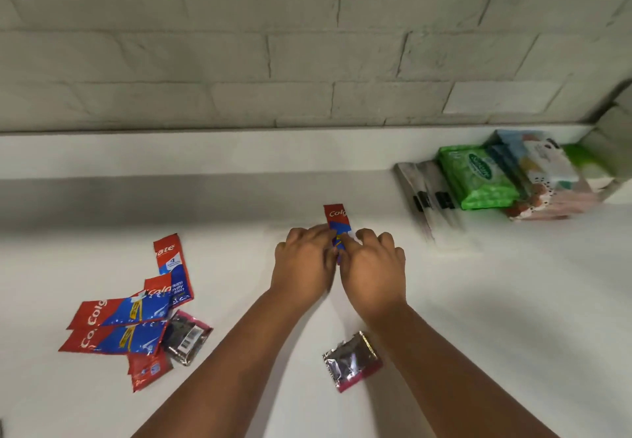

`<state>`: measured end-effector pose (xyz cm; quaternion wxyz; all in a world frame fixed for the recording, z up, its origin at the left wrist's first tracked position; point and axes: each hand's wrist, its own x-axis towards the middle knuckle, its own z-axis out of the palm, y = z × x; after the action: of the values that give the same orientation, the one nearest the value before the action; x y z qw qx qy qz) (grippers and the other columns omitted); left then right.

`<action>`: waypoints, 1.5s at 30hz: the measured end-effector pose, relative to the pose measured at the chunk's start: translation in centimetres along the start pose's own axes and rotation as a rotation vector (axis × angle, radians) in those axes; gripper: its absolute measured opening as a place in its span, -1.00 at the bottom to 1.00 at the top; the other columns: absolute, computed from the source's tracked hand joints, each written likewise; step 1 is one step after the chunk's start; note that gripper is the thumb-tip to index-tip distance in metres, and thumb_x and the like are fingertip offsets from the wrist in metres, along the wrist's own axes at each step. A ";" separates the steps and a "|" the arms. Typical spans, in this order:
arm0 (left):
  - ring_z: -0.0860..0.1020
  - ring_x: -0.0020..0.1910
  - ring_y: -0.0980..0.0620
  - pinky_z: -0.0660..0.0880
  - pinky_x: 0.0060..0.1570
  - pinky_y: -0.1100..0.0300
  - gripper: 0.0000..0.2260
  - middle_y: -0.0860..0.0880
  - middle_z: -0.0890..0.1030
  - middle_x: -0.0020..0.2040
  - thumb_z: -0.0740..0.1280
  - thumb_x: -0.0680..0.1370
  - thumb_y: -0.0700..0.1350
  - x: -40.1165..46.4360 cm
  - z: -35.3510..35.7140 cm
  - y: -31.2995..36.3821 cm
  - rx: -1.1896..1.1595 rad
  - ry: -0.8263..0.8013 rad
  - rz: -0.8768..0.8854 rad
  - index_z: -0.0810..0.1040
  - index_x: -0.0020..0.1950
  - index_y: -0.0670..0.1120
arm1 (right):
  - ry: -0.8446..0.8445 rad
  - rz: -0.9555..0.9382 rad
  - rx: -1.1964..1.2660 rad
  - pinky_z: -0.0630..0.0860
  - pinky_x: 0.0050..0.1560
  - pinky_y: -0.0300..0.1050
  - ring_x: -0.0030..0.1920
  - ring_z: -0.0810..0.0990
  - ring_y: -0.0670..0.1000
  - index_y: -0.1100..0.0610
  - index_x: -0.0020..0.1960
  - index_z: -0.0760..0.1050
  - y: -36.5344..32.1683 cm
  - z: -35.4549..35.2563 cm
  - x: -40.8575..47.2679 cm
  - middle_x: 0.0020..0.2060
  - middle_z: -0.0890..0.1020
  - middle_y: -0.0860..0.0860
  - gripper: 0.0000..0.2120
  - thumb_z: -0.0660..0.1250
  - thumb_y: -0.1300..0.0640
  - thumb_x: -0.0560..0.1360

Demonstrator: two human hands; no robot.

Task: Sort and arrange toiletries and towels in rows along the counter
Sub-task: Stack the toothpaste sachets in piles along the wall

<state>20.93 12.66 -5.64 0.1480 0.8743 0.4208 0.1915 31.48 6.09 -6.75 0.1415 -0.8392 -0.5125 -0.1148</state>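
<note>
Both hands together at mid-counter (513, 301), palms down over one toothpaste sachet (337, 218). Left hand (304, 263) with fingers curled onto the sachet's left edge; right hand (374, 266) with fingertips bent down on its right side and lower half. Only the red top end clear of the fingers, pointing toward the wall (307, 44). Flat on the counter or lifted a little — cannot tell. Neither hand fully closed, both partly curled around the sachet.

Left of the sachet and nearer the camera: a loose heap of toothpaste sachets (126, 314), overlapping at odd angles, with a dark foil packet (186, 336) touching the heap's right edge. Nearer the camera than the sachet, between the forearms: a silver packet (352, 360) with a pink edge, lying alone. Right of the sachet, back by the wall: a green wipes pack (478, 177) leaning among other packs — grey ones (424, 195) on its left, a pale patterned stack (547, 177) on its right, blurred.
</note>
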 end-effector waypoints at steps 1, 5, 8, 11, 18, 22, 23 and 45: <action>0.46 0.19 -0.04 0.39 0.00 0.08 -0.72 0.15 0.53 0.27 0.21 0.56 -0.04 0.7 0.8 0.9 0.017 -0.011 0.027 0.52 0.25 0.09 | 0.004 0.028 0.000 0.36 -0.20 -0.03 -0.11 0.50 0.14 0.00 0.04 0.61 1.1 0.0 0.3 -0.10 0.60 0.00 -0.81 0.30 0.03 0.47; 0.54 0.17 -0.01 0.40 -0.06 0.07 -0.67 0.13 0.59 0.22 0.11 0.54 0.05 2.5 2.8 3.1 0.032 0.027 0.053 0.57 0.20 0.11 | 0.012 0.065 -0.030 0.33 -0.25 -0.05 -0.16 0.49 0.15 0.06 -0.04 0.60 3.4 0.0 1.7 -0.16 0.59 0.01 -0.86 0.37 0.09 0.41; 0.53 0.20 0.02 0.39 -0.05 0.08 -0.70 0.14 0.58 0.24 0.17 0.55 0.03 4.4 4.5 3.9 0.072 0.011 0.078 0.56 0.23 0.12 | 0.006 0.055 -0.065 0.34 -0.27 -0.07 -0.21 0.50 0.14 0.08 -0.17 0.58 4.8 0.2 3.2 -0.24 0.58 0.00 -0.88 0.43 0.19 0.29; 0.53 0.22 0.02 0.41 -0.01 0.07 -0.71 0.12 0.57 0.26 0.25 0.55 0.02 6.2 5.7 3.4 0.125 0.013 0.121 0.55 0.26 0.10 | 0.010 0.040 -0.044 0.37 -0.29 -0.09 -0.25 0.51 0.12 0.10 -0.26 0.56 5.6 0.5 4.7 -0.30 0.58 0.00 -0.87 0.42 0.29 0.25; 0.43 0.38 -0.08 0.33 0.26 -0.20 -0.57 0.05 0.49 0.37 0.02 0.57 0.07 9.1 6.9 3.1 0.201 0.038 0.075 0.49 0.34 0.03 | -0.039 0.081 -0.066 0.32 -0.39 -0.13 -0.30 0.55 0.13 0.18 -0.28 0.61 6.3 0.7 8.3 -0.37 0.60 0.06 -0.82 0.53 0.29 0.15; 0.36 0.44 -0.10 0.26 0.33 -0.26 -0.54 0.00 0.43 0.43 -0.01 0.58 0.05 9.1 7.2 3.0 0.227 0.020 0.067 0.43 0.40 -0.01 | -0.041 0.102 -0.091 0.40 -0.34 -0.09 -0.25 0.55 0.15 0.22 -0.24 0.63 6.7 1.0 9.7 -0.35 0.61 0.09 -0.85 0.52 0.27 0.20; 0.35 0.44 -0.10 0.25 0.34 -0.26 -0.55 0.00 0.42 0.43 0.00 0.59 0.05 9.0 7.2 2.9 0.233 0.016 0.065 0.43 0.41 -0.01 | -0.060 0.097 -0.098 0.42 -0.27 -0.07 -0.17 0.55 0.16 0.22 -0.16 0.63 6.7 1.0 9.8 -0.27 0.63 0.10 -0.87 0.47 0.26 0.29; 0.37 0.40 -0.13 0.24 0.40 0.02 -0.63 -0.07 0.50 0.35 0.11 0.60 0.04 -1.0 -3.5 -3.4 0.120 0.119 -0.141 0.50 0.32 -0.05 | -0.084 -0.145 0.098 0.48 -0.15 -0.02 -0.06 0.57 0.19 0.09 0.04 0.63 -0.1 -1.1 4.2 -0.03 0.67 0.04 -0.79 0.43 0.08 0.42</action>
<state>16.50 14.27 -4.20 0.0831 0.8369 0.5000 0.2068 33.26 9.17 -4.25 0.1519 -0.7959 -0.5825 -0.0643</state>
